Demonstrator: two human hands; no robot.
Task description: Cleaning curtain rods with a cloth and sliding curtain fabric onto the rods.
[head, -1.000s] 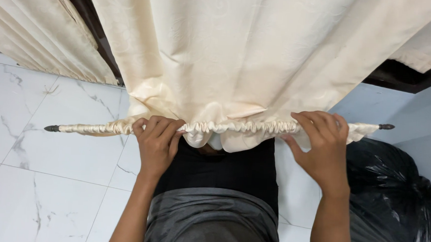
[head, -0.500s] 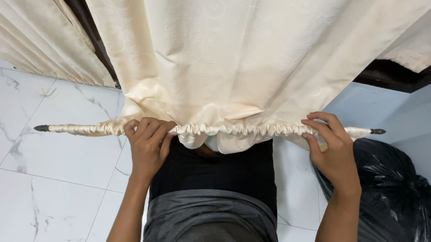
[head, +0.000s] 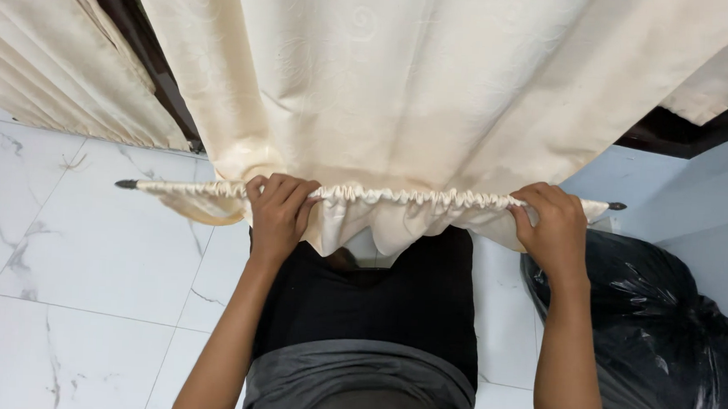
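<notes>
Hands first. Your left hand (head: pixel 278 213) is closed tight around the rod (head: pixel 148 185), with the bunched curtain (head: pixel 402 92) cloth under your fingers. Your right hand (head: pixel 555 229) is closed around the same rod near its right end, and it holds cloth too. The rod lies flat in front of your belly, and the cream curtain hangs from it, away from you.

Keep both hands level so the rod does not tip. Squeeze the cloth and rod together with one hand. Let the other hand slide the gathers along in small pushes. I think short pushes work best, because the cloth is already packed thick between your hands.

Watch the ends. The left tip (head: pixel 125 184) is dark and pointy, and it sticks out over the white floor (head: pixel 74 282). There is lots of open room on that side. The right tip (head: pixel 617 206) is close to the blue wall (head: pixel 692 194), and a black bag (head: pixel 661 340) sits just below it. So move left, not right. Another curtain (head: pixel 50 76) hangs at your far left.
</notes>
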